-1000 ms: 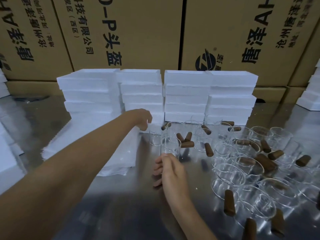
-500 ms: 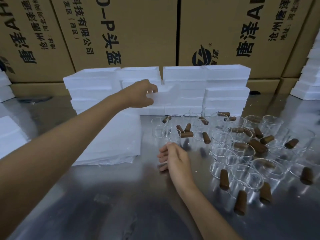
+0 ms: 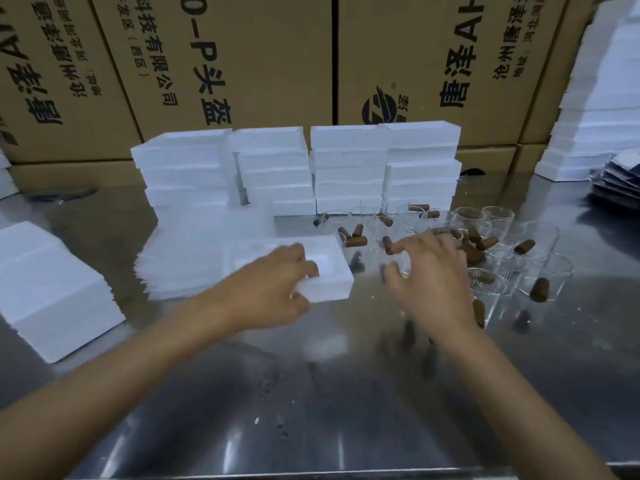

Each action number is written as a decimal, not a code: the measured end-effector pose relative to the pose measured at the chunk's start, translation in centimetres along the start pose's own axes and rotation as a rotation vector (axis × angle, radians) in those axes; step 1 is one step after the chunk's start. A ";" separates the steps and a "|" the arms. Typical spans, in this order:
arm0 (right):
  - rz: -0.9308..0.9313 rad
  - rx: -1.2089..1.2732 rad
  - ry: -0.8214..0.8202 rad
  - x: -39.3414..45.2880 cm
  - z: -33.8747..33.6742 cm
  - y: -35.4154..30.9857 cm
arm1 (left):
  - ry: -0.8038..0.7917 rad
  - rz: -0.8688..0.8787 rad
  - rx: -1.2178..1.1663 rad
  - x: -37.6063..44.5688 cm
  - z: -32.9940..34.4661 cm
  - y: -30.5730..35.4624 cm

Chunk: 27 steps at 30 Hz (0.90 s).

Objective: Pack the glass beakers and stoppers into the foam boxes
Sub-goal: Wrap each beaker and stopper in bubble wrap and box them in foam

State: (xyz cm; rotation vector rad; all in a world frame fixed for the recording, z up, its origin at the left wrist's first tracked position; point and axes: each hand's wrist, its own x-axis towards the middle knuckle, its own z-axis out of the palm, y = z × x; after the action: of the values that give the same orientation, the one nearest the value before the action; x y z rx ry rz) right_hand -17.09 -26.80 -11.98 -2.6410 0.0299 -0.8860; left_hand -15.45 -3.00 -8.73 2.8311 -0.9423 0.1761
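Behind white foam boxes (image 3: 348,169), cartons (image 3: 221,60) printed "唐泽", "有限公司"

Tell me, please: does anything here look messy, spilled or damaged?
Nothing looks broken. The brown stoppers lie scattered among the glass beakers, some inside them, and white crumbs dot the metal table. The left hand holds a foam box.

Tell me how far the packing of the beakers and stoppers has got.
Done: nothing packed that shows; no closed box can be told from the stacked foam boxes.
In hand: the left hand grips one open foam box on the steel table, its hollow bare. The right hand reaches over the glassware with curled fingers; blur hides whether it holds anything.
Left: all the loose beakers and brown stoppers.
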 end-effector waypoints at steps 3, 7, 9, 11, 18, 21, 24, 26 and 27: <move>0.083 -0.268 -0.312 0.7 -0.5 1.5 | -0.183 0.059 -0.047 -1.4 2.9 1.5; 0.067 -0.260 -0.348 0.7 -0.2 1.6 | -0.036 0.086 -0.226 -1.2 2.6 0.7; 0.069 -0.199 -0.315 0.8 -0.2 1.5 | 0.209 0.041 -0.259 -0.1 1.3 -1.2; 0.095 -0.050 -0.284 0.9 -0.2 1.0 | 0.409 -0.127 -0.180 1.5 0.0 -4.5; 0.106 0.420 -0.194 1.5 -0.1 -1.8 | 0.205 -0.705 -0.244 5.8 -0.2 -13.9; 0.082 0.485 -0.215 1.8 0.1 -1.9 | 0.254 -0.668 -0.291 6.0 0.7 -14.4; 0.081 0.593 -0.225 2.0 -0.3 -2.0 | 0.368 -0.633 -0.356 5.5 0.2 -14.1; 0.092 0.664 -0.212 2.1 -0.9 -2.4 | 0.449 -0.593 -0.412 4.8 -0.6 -13.4; 0.099 0.701 -0.207 2.1 -1.3 -2.7 | 0.476 -0.574 -0.417 4.4 -1.0 -12.8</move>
State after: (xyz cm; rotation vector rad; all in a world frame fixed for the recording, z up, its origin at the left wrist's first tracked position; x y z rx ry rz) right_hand -16.39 -24.97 -8.92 -2.0323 -0.1701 -0.4660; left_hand -4.31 4.79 -8.38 2.3788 -0.0449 0.4831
